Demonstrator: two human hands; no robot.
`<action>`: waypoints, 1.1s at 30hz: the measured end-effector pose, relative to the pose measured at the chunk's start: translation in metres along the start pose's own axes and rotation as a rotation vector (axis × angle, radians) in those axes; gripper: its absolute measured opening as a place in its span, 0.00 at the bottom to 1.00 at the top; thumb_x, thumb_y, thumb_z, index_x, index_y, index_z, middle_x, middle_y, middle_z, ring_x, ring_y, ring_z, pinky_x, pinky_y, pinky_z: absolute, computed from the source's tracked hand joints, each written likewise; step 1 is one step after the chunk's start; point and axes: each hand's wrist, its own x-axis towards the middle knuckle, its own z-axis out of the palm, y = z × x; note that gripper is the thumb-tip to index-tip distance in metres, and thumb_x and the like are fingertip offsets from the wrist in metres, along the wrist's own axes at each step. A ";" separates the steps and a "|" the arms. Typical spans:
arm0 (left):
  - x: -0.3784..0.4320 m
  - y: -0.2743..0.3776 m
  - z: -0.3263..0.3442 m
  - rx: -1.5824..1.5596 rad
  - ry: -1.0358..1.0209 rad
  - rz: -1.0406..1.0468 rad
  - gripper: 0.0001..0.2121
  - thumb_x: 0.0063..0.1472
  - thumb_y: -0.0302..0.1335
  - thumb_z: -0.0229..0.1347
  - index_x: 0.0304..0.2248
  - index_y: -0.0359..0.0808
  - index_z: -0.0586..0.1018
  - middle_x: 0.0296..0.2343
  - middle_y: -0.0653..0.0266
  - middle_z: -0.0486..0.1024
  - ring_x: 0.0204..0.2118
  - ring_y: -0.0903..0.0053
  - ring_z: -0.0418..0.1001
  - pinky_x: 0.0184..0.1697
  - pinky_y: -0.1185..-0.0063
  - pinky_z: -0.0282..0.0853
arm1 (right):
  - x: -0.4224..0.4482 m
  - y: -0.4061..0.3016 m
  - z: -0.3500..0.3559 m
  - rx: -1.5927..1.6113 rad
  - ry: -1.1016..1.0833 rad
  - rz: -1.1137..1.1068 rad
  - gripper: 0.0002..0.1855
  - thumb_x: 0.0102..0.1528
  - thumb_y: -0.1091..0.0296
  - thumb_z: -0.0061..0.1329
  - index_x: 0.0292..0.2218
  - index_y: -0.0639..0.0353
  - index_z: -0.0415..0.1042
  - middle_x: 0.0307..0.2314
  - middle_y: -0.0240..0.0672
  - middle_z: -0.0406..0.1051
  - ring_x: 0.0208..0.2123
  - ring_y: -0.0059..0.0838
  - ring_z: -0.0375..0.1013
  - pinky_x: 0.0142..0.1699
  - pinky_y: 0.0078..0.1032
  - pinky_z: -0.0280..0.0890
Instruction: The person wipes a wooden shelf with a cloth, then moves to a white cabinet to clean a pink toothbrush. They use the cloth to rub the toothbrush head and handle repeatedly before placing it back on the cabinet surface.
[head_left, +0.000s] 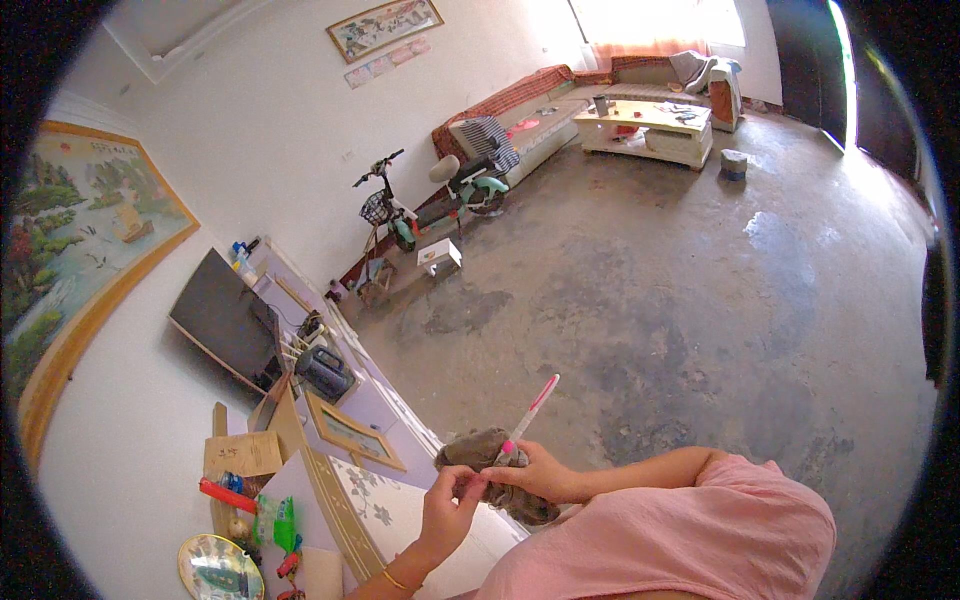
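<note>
A crumpled grey-brown bundle (472, 448), apparently of cloth, is held in front of my body above the cabinet's edge. My right hand (541, 474) grips it from the right. A slim white-and-pink stick (534, 409), perhaps a pen or brush, rises at a slant from beside that thumb and forefinger. My left hand (450, 504) is at the bundle's near left side, with thumb and fingertips pinched together against it. These fingertips meet those of my right hand, and whatever thin part lies between them is hidden.
Along the left wall, the low cabinet (390, 499) carries a television (225, 322), a dark kettle (324, 371), a framed picture (352, 431), a green packet (275, 523) and a round mirror (220, 570). Further off stand a small white stool (439, 255), an electric bike (435, 199) and a coffee table (645, 127).
</note>
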 end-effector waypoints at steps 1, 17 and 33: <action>0.000 0.002 0.000 0.020 -0.001 0.033 0.09 0.50 0.26 0.53 0.31 0.32 0.67 0.21 0.62 0.69 0.21 0.82 0.67 0.23 0.84 0.63 | 0.001 0.002 0.000 0.059 -0.026 0.002 0.23 0.43 0.57 0.53 0.36 0.63 0.65 0.25 0.34 0.69 0.25 0.21 0.67 0.29 0.21 0.64; 0.000 0.009 -0.002 0.230 0.025 0.265 0.09 0.48 0.22 0.53 0.30 0.32 0.67 0.21 0.59 0.68 0.18 0.73 0.68 0.20 0.81 0.65 | 0.009 -0.011 -0.009 0.270 0.027 0.006 0.16 0.45 0.65 0.50 0.35 0.63 0.65 0.27 0.31 0.67 0.28 0.18 0.65 0.33 0.18 0.62; -0.003 -0.001 0.002 0.357 0.045 0.375 0.13 0.43 0.22 0.56 0.30 0.34 0.68 0.21 0.62 0.69 0.17 0.76 0.68 0.19 0.81 0.64 | 0.004 -0.009 -0.006 0.513 0.033 0.145 0.17 0.47 0.65 0.49 0.37 0.62 0.63 0.29 0.34 0.67 0.28 0.21 0.67 0.32 0.21 0.63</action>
